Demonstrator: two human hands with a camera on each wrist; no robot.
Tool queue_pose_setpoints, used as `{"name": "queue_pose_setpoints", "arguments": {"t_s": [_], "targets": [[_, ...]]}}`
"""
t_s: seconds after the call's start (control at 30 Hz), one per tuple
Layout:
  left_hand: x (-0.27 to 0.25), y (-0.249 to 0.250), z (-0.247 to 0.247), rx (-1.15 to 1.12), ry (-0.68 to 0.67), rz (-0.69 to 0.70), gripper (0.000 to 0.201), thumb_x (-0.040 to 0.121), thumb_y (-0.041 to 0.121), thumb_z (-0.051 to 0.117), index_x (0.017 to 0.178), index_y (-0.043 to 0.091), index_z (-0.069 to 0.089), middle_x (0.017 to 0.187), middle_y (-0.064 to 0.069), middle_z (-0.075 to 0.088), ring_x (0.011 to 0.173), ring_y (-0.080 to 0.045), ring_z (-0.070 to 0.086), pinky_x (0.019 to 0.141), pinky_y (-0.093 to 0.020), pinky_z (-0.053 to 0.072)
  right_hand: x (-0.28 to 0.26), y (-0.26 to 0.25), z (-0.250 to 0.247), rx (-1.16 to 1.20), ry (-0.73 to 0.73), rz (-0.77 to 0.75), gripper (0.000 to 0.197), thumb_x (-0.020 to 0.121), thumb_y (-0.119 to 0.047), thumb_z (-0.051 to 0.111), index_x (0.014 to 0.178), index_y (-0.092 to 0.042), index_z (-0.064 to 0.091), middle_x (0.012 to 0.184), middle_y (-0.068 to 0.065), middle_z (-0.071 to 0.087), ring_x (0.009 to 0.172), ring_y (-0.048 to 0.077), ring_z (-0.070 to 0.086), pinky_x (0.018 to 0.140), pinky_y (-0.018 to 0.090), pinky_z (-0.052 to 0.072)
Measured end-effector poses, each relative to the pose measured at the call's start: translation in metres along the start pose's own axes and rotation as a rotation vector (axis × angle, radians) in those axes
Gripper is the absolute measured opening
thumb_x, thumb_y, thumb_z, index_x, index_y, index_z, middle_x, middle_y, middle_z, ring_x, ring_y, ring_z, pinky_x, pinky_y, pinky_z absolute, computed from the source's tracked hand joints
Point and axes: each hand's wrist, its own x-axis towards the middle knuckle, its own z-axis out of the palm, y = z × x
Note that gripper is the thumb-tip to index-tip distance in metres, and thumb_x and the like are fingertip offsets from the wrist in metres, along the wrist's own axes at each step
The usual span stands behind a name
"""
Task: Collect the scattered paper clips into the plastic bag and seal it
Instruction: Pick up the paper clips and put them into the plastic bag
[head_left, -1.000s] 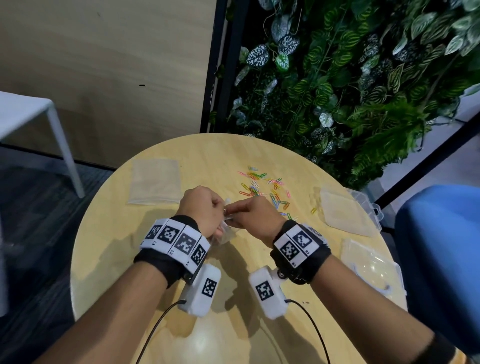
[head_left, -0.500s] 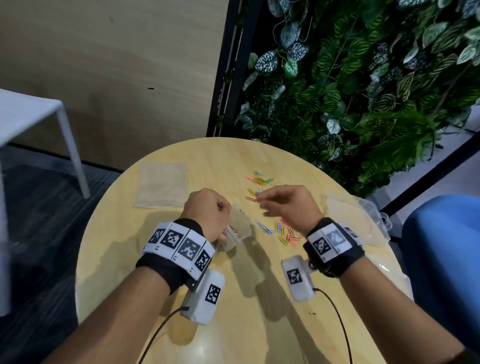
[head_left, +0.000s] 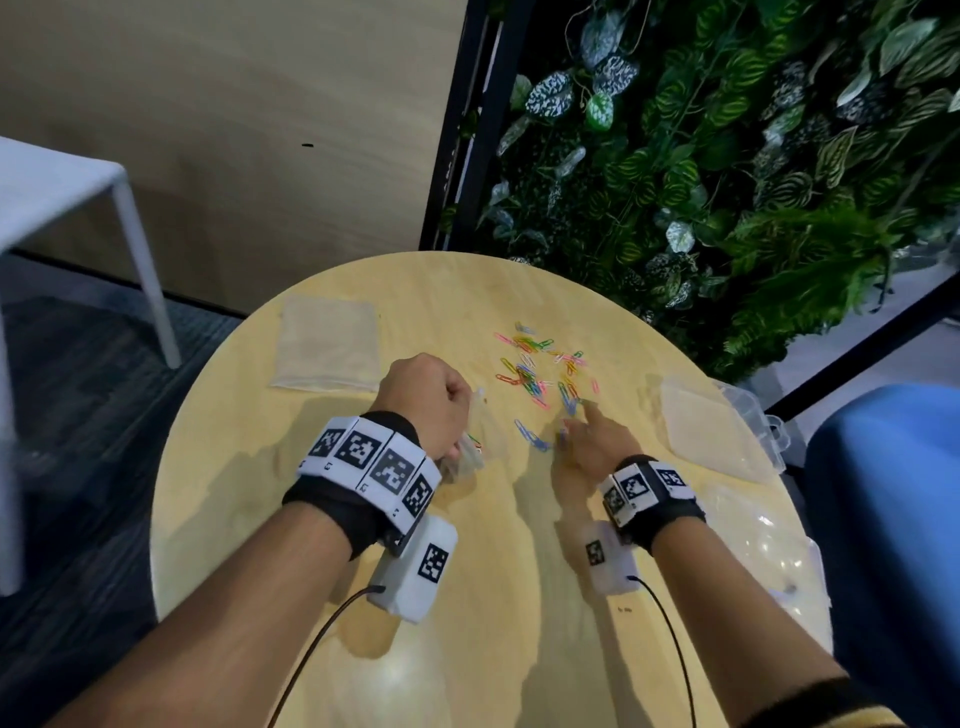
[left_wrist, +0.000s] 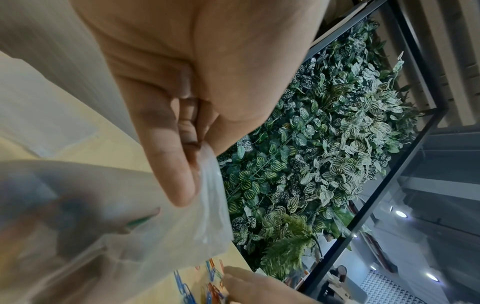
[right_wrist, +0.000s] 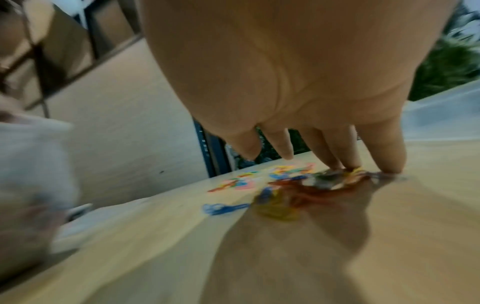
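Head view: left hand (head_left: 423, 397) pinches the bag (head_left: 470, 454) by its rim, just left of the clips (head_left: 540, 374) in the middle of the table (head_left: 467, 597). Right hand (head_left: 592, 447) is spread, fingers (right_wrist: 389, 156) pressing clips. Better pinch a few tight, then drop them deep inside.

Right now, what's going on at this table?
A person is gathering coloured paper clips into a small clear plastic bag. The left hand pinches the bag by its top edge, and a few clips already show inside it. The right hand is spread, fingertips down on the clips at the near edge of the pile on the round wooden table. Most clips still lie loose, and the bag is not sealed.
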Motion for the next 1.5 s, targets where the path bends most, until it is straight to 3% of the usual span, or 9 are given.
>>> {"name": "queue_pose_setpoints", "arguments": {"t_s": [0.1,0.23,0.33,0.47,0.67,0.77,0.9,1.33,1.5], "targets": [[-0.004,0.001,0.003,0.015,0.001,0.011,0.028,0.096,0.009,0.052,0.083,0.004,0.076,0.075,-0.013,0.076,0.052,-0.024,0.073,0.051,-0.026,0.058,-0.012,-0.027,0.014,0.000,0.011,-0.130,0.050,0.097,-0.039,0.037,0.142,-0.019,0.033,0.136,0.015,0.046,0.122,0.035,0.049,0.098,0.041,0.041],[-0.009,-0.002,0.004,0.006,-0.001,0.009,0.027,0.097,0.010,0.054,0.083,0.005,0.076,0.077,-0.011,0.075,0.050,-0.024,0.072,0.057,-0.033,0.063,-0.022,-0.048,0.019,-0.097,0.123,-0.195,0.024,0.091,-0.017,0.040,0.105,-0.016,0.059,0.096,0.010,0.058,0.089,0.031,0.058,0.072,0.036,0.049],[-0.009,-0.003,0.003,0.005,-0.007,0.010,0.027,0.097,0.012,0.055,0.081,0.005,0.077,0.074,-0.011,0.075,0.049,-0.024,0.072,0.057,-0.030,0.061,-0.022,-0.049,0.009,-0.161,0.128,-0.180,0.031,0.084,0.004,0.044,0.096,-0.009,0.069,0.091,0.012,0.065,0.079,0.029,0.059,0.067,0.033,0.049],[-0.007,-0.003,0.003,-0.003,-0.004,0.023,0.025,0.096,0.013,0.057,0.081,0.006,0.076,0.072,-0.010,0.075,0.050,-0.024,0.072,0.056,-0.028,0.060,-0.017,-0.029,-0.003,-0.018,0.180,-0.177,0.023,0.079,-0.002,0.051,0.075,-0.012,0.072,0.079,0.010,0.070,0.072,0.027,0.060,0.062,0.027,0.047],[-0.006,-0.001,-0.001,-0.043,0.015,0.028,0.021,0.095,0.011,0.060,0.083,0.008,0.077,0.077,-0.008,0.074,0.054,-0.028,0.073,0.060,-0.037,0.063,-0.014,-0.001,-0.015,1.082,0.227,0.213,0.018,0.078,-0.008,0.074,0.096,-0.008,0.077,0.090,0.011,0.075,0.071,0.021,0.069,0.060,0.018,0.057],[-0.004,-0.001,-0.003,-0.045,0.029,0.028,0.021,0.094,0.008,0.059,0.083,0.007,0.077,0.079,-0.005,0.074,0.056,-0.030,0.073,0.060,-0.039,0.063,-0.030,-0.015,-0.032,1.723,0.065,0.160,0.027,0.084,0.000,0.067,0.111,0.004,0.065,0.098,0.014,0.070,0.079,0.017,0.069,0.067,0.018,0.059],[-0.004,0.002,0.003,-0.049,0.042,0.039,0.023,0.094,0.007,0.058,0.082,0.006,0.077,0.079,-0.006,0.075,0.059,-0.029,0.073,0.061,-0.037,0.063,-0.063,-0.044,-0.053,2.010,-0.190,0.038,0.024,0.088,0.000,0.061,0.112,0.002,0.063,0.101,0.012,0.071,0.081,0.013,0.073,0.070,0.018,0.059],[0.000,0.001,0.007,-0.267,0.048,-0.029,0.015,0.095,0.006,0.061,0.092,0.006,0.076,0.084,-0.013,0.072,0.062,-0.034,0.075,0.067,-0.048,0.064,-0.085,-0.085,-0.030,1.191,0.022,-0.212,0.025,0.087,0.012,0.048,0.096,-0.006,0.064,0.092,0.019,0.068,0.076,0.022,0.065,0.071,0.027,0.058],[0.004,-0.003,0.008,-0.253,0.013,-0.034,0.018,0.095,0.005,0.059,0.090,0.008,0.076,0.083,-0.011,0.074,0.061,-0.029,0.075,0.066,-0.048,0.064,-0.086,-0.087,-0.023,0.717,0.357,-0.391,0.017,0.076,0.000,0.065,0.071,-0.015,0.072,0.069,-0.005,0.069,0.062,0.006,0.062,0.063,0.013,0.049]]}}
